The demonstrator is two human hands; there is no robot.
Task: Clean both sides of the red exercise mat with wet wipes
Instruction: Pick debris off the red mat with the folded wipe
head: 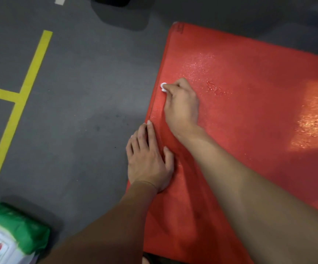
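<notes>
The red exercise mat (249, 111) lies flat on the grey floor and fills the right half of the view. Its surface glistens with wet streaks near the far left part. My right hand (182, 103) grips a small balled white wet wipe (163, 87) and presses it on the mat close to its left edge. My left hand (149, 159) rests flat with straight fingers on the mat's left edge, partly on the floor.
A green and white pack of wet wipes (11, 235) lies on the floor at the bottom left. Yellow tape lines (26, 88) mark the grey floor on the left. A dark object (112, 0) stands at the top edge.
</notes>
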